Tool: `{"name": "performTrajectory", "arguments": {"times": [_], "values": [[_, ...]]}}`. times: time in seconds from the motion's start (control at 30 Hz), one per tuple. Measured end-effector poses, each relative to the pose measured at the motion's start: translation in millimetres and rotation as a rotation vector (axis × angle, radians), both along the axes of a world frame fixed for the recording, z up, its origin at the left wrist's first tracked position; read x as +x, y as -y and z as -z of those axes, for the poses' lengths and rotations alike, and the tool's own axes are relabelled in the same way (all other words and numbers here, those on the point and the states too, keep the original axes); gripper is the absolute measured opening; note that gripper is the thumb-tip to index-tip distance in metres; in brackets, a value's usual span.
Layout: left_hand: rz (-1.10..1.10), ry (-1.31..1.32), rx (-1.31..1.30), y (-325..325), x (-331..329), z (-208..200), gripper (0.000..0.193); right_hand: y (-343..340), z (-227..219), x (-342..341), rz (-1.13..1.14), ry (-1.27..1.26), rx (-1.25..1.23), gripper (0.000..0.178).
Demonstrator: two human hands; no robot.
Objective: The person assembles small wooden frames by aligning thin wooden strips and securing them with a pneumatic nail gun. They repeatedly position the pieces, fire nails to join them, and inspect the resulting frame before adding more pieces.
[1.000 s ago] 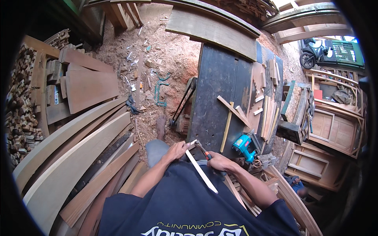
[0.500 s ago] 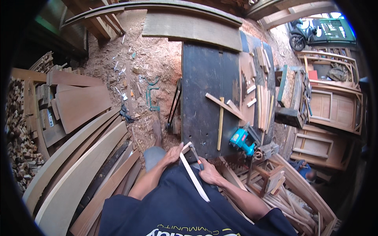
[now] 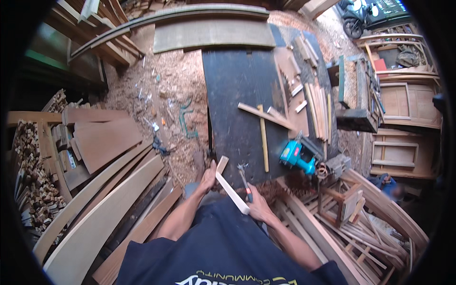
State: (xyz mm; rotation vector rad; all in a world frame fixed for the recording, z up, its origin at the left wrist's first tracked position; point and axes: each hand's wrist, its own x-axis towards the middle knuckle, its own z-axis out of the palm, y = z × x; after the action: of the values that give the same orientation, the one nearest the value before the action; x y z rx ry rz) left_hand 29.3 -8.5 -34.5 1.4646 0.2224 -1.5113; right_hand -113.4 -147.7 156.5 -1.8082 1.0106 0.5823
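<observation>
My left hand is closed on one end of an angled wooden piece, at the near left corner of the dark worktable. A short wooden block forms the piece's far end, and the long pale strip slants back toward my shirt. My right hand grips the dark and red handle of a hammer. The hammer's metal head lies over the near edge of the tabletop, to the right of the wooden piece and apart from it. Small bits around the head are too fine to make out.
A teal nail gun lies at the table's near right. Crossed wooden strips and cut sticks lie farther up. Curved boards lean at my left; wooden frames crowd the right. A green clamp lies on the shavings.
The hammer has moved away from the wooden piece to the right, its head now over the tabletop. The wooden piece has shifted a little farther from my body. The view has turned slightly.
</observation>
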Motion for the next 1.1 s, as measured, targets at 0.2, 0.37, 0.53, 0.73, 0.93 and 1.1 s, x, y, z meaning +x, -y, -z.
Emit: {"name": "performTrajectory", "arguments": {"times": [0.2, 0.37, 0.53, 0.73, 0.93, 1.1], "values": [[0.025, -0.003, 0.098, 11, 3, -24, 0.085, 33, -24, -11, 0.267, 0.019, 0.465, 0.043], [-0.053, -0.089, 0.044, 8, 1, -26, 0.082, 35, -10, -12, 0.566, -0.02, 0.665, 0.067], [-0.202, -0.217, -0.176, -6, 2, -40, 0.07, 42, 12, -34, 0.735, 0.032, 0.856, 0.081], [-0.4, -0.329, -0.358, -18, 34, -74, 0.044, 43, 25, -44, 0.402, 0.033, 0.308, 0.078], [-0.603, -0.195, -0.431, -3, 75, -105, 0.029, 54, 53, -1, 0.07, 0.176, -0.411, 0.078], [-0.634, -0.057, -0.53, 16, 89, -125, 0.023, 79, 80, 30, -0.154, 0.292, -0.657, 0.084]]}}
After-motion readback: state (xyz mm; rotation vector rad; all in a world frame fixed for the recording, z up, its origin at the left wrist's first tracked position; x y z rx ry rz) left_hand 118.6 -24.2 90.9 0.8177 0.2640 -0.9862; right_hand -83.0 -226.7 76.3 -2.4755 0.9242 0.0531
